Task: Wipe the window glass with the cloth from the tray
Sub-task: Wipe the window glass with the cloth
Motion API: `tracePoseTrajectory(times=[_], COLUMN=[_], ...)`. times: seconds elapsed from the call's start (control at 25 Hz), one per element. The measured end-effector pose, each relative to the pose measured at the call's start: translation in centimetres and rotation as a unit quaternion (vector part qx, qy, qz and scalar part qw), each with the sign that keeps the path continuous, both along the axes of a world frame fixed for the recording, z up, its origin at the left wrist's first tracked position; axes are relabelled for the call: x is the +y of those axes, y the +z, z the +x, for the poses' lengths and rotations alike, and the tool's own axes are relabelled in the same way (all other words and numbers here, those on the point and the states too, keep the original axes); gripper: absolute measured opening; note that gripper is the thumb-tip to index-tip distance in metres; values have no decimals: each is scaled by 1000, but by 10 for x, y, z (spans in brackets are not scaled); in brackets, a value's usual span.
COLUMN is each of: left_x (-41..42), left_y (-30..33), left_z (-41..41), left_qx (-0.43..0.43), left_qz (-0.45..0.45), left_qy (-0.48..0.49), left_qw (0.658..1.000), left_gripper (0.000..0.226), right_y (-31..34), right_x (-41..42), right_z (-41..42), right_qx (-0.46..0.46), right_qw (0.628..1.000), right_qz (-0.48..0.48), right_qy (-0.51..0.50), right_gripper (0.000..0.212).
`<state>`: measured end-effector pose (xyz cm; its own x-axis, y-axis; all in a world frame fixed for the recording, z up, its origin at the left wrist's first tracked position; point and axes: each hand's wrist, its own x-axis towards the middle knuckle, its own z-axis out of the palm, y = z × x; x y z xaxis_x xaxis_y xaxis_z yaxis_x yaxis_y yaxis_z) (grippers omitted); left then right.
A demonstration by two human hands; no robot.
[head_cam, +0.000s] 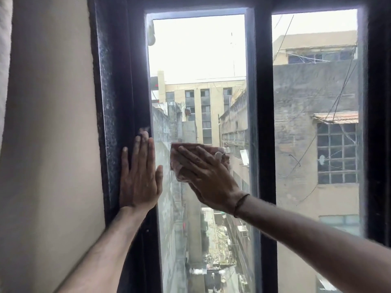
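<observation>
The left window pane (198, 60) is tall and narrow, set in a dark frame (118, 81). My right hand (203, 172) lies flat against the glass at mid-height, pressing a pale pinkish cloth (220, 149) onto it. Only the cloth's upper and left edges show past my fingers. My left hand (138, 176) rests open and flat on the frame's left upright, its thumb reaching over the edge of the glass. No tray is in view.
A beige wall (48, 123) runs down the left. A dark mullion (263, 123) separates the left pane from a second pane (317, 144) on the right. Buildings, wires and an alley far below show through the glass.
</observation>
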<state>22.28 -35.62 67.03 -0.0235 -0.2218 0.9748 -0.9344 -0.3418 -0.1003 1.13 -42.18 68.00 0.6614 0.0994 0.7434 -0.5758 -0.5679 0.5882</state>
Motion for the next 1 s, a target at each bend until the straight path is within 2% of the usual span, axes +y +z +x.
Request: tracePoseTrajectory(times=[0.08,0.12,0.16,0.28,0.32,0.4,0.44,0.48,0.52,0.64,0.76,0.88,1.0], left_x=[2,2,2,-2,-1,4,7,10,15,15,-10,-42,-69], left_y=[0,0,-1,-3,-2,1,3,5,6,5,4,23,49], left_z=[-1,-1,0,1,0,-2,-4,-8,-13,-51,-126,-207,-260], left_qx=[4,3,2,-1,4,18,25,35,54,104,7,-61,-22], left_qz=[1,-1,-4,-12,-4,28,45,59,62,25,35,31,6], left_qy=[-13,-16,-18,-13,-11,-14,-10,-5,-7,-34,-65,-129,-149], left_qw=[1000,1000,1000,1000,1000,999,999,998,997,994,997,989,989], left_gripper=[73,73,72,71,71,72,73,73,74,74,72,70,68], right_y=[-17,-15,-8,21,21,2,-8,-18,-25,-35,-28,-12,-14], right_x=[-13,-21,-26,-19,-12,-1,7,12,15,20,10,-18,-54], right_z=[-38,-56,-65,-48,-38,-40,-54,-71,-89,-146,-207,-247,-270], right_qx=[92,93,62,-111,-102,19,54,36,-23,-267,-415,-465,-438], right_qw=[995,994,997,991,992,998,998,998,995,943,882,854,876], right_qz=[-38,-47,-38,27,10,-39,-16,22,67,154,185,215,197], right_qy=[11,22,30,72,73,43,33,40,64,123,125,93,45], right_gripper=[44,45,46,42,45,50,50,47,42,26,24,33,35])
